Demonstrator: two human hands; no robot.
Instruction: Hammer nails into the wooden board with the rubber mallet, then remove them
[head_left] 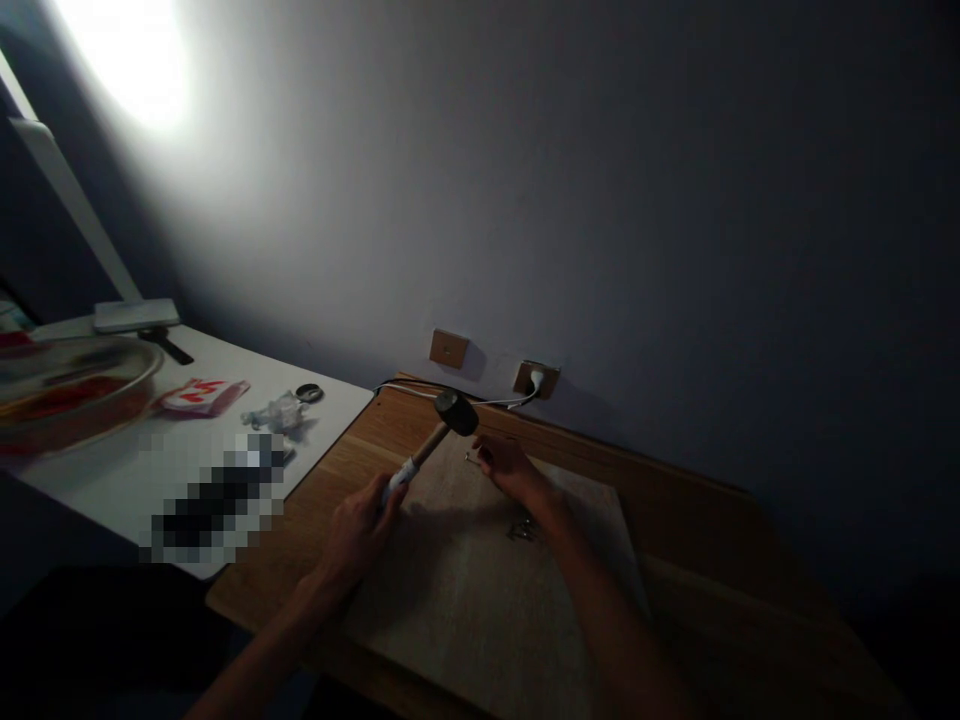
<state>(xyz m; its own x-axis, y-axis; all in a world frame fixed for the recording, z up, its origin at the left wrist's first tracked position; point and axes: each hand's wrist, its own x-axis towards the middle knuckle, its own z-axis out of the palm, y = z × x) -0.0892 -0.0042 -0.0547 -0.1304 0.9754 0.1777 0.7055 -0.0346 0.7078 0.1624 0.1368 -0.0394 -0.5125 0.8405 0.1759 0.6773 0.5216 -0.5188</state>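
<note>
My left hand (365, 528) is wrapped round the white grip of a rubber mallet (429, 443), which has a wooden shaft and a dark head. The mallet's head is raised at the far end, just left of my right hand (511, 468). My right hand is closed in a pinch on a small metal screw or nail (471, 459), whose end sticks out to the left of the fingers. Below that hand, a little pile of similar metal fasteners (523, 530) lies on a pale wooden board (465, 600).
The board rests on a wooden table (697, 560) against the wall. Cables (420, 389) run along its back edge to a socket (537, 380). On the white table (259, 360) at left are a large bowl (90, 410), a red-white packet (202, 396), crumpled plastic (281, 415) and a lamp (135, 315).
</note>
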